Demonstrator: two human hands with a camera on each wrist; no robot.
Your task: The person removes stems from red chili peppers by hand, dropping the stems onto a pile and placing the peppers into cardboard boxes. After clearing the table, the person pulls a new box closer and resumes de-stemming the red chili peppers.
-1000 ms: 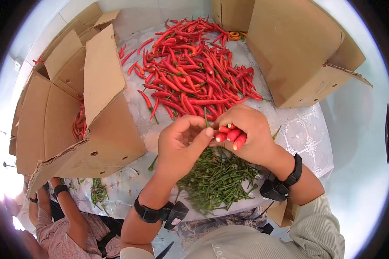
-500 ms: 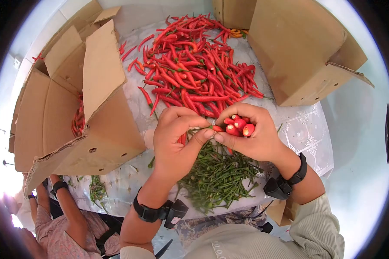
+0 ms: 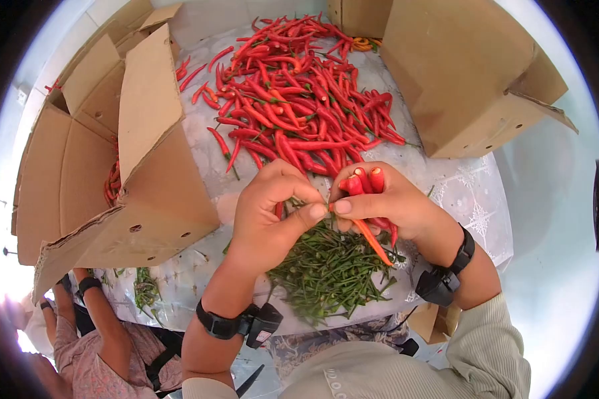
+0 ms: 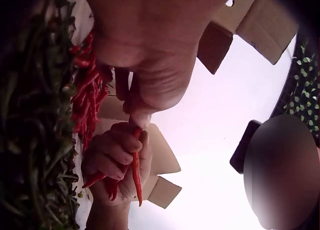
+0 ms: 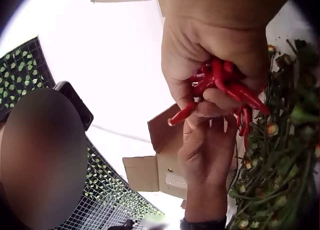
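My right hand [image 3: 402, 206] holds a small bunch of red chili peppers [image 3: 359, 183], their cut-looking pale ends pointing up past the fingers. Its thumb and forefinger pinch one orange-red chili pepper [image 3: 374, 243], whose tip hangs down toward me. At that chili's top end my left hand [image 3: 266, 216] pinches the green stem with thumb and forefinger, the two hands' fingertips meeting. The left wrist view has the same chili [image 4: 136, 175] hanging below the fingertips. Under both hands lies a heap of green stems [image 3: 329, 276]; beyond them spreads a large pile of red chilies [image 3: 293, 106].
An open cardboard box [image 3: 160, 186] with red chilies inside stands at the left, and another cardboard box [image 3: 452, 80] at the right. Some yellow-orange chilies [image 3: 365, 44] lie at the back. Another person's arm [image 3: 103, 316] shows at lower left, near a few green stems [image 3: 146, 289].
The pinched chili, earlier pointing between the hands, now hangs toward me from the right thumb. The held bunch has turned, its ends now pointing upward. Both hands stay fingertip to fingertip.
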